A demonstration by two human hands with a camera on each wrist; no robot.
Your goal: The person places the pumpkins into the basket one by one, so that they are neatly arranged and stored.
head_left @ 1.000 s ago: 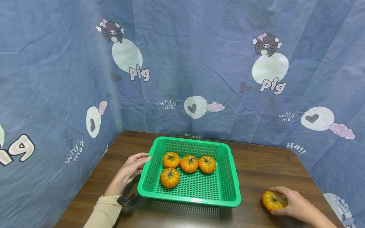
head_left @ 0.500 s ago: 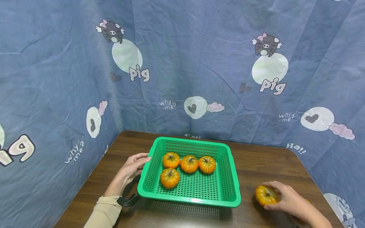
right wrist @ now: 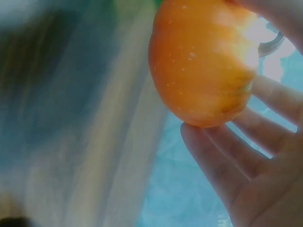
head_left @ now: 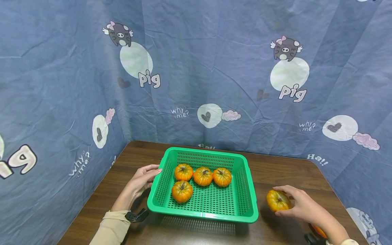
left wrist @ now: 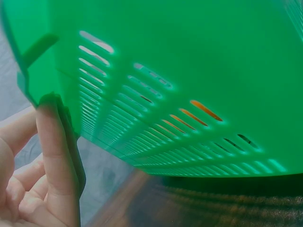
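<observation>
A green perforated plastic basket [head_left: 211,215] stands on the brown table with several small orange pumpkins inside, one of them a front-left pumpkin [head_left: 182,192]. My left hand [head_left: 142,178] holds the basket's left rim; in the left wrist view its fingers [left wrist: 57,156] reach up against the outside of the wall. To the right of the basket, my right hand [head_left: 298,203] grips another small pumpkin [head_left: 277,200] by its right side, with the stem facing up. The right wrist view has this pumpkin [right wrist: 203,61] close up, the fingertips against its lower side.
Part of another orange thing [head_left: 319,231] shows beneath my right forearm, mostly hidden. A blue printed cloth [head_left: 190,68] hangs behind and beside the table [head_left: 275,170]. Black straps [head_left: 137,215] sit at the wrists.
My right hand has carried its pumpkin left and away from me, nearer the basket's right side. The left hand and the basket have stayed in place.
</observation>
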